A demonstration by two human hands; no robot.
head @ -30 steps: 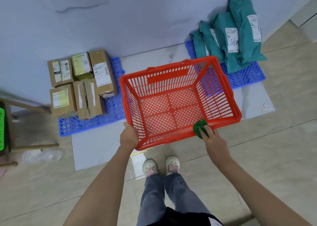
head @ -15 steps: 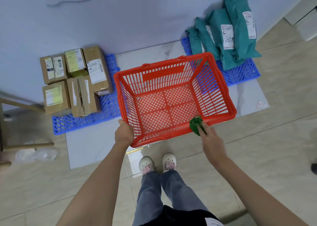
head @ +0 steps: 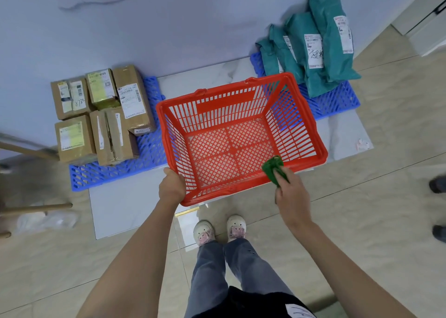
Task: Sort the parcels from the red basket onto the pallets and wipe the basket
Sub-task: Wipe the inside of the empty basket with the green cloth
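Head view, basket: The red basket (head: 241, 134) is held up off the floor, tipped a little, and it is empty inside.
Head view, left hand: The left hand (head: 171, 187) grips the near left corner of the basket rim.
Head view, right hand: The right hand (head: 290, 194) pinches a green cloth (head: 274, 169) and presses it on the near right rim.
What changed: A second ago the cloth sat at nearly the same spot on the rim. It has only slid a tiny bit, so the wiping looks just begun.
Parcels: The brown boxes (head: 101, 112) sit on the left blue pallet (head: 113, 172). The green bags (head: 316, 44) lean on the wall over the right blue pallet (head: 337, 100). Sorting looks done.
Room to move: The basket hangs between the two pallets. Its far right side is over the right pallet's edge. The floor near the person's shoes (head: 220, 229) is open.
Watch out: Wooden legs (head: 33, 207) stick in at the left, well apart.
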